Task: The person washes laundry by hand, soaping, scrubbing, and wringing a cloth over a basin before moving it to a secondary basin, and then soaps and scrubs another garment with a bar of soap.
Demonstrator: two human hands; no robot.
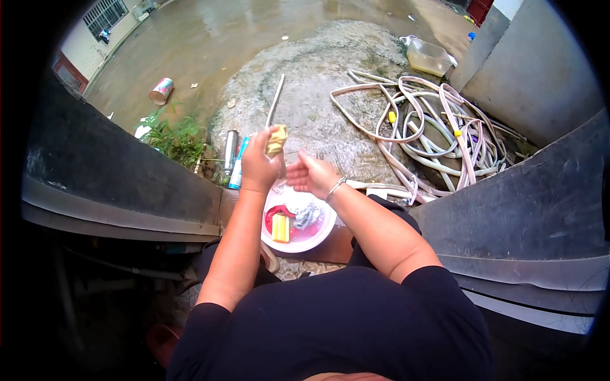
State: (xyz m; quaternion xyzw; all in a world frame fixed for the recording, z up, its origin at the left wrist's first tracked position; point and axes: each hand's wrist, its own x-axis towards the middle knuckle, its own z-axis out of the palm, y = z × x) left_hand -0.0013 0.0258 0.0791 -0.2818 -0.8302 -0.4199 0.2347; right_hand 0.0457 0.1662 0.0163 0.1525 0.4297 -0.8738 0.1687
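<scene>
Toward 12 o'clock from the white basin, 1 yellow block in the left hand.
Head view: the left grip is closed around it; the right hand, loosely open and holding nothing visible, is near at 4 o'clock. Inside the basin, 1 striped block lies at 8 o'clock.

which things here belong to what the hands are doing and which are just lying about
Likely in use:
- yellow block in the left hand
- white basin
- yellow ribbed piece and crumpled grey item inside it

Apparently lying about:
- tangled hoses
- clear tub
- pinkish can
- silver canister
</scene>
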